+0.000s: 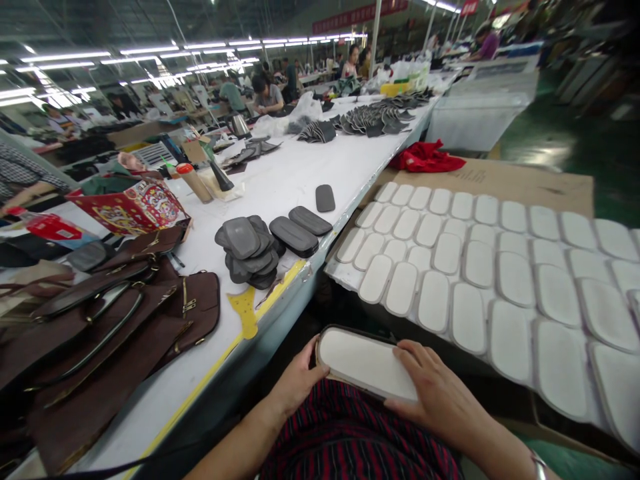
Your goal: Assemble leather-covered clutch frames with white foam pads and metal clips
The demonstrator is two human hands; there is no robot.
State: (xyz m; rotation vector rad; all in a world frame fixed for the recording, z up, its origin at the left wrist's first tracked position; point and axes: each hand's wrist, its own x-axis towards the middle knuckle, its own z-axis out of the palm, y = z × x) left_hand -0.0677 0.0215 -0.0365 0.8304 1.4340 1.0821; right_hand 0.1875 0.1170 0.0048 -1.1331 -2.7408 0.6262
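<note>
A long rounded pad (365,360), white on top with a dark rim, lies in my lap against striped cloth. My left hand (306,370) grips its left end, thumb on the near edge and fingers around the far side. Over its right end, my right hand (425,380) rests with fingers bent across the white face and the thumb at the near edge. What lies under the pad is hidden. Rows of similar white rounded pads (433,300) lie on a low surface to the right.
A white table (295,167) runs along my left, carrying dark grey oval pieces (250,247), a yellow scraper (243,312), brown leather bags (125,333) and a red patterned box (135,200). Red cloth (429,157) lies on cardboard (540,183). Several people work farther back.
</note>
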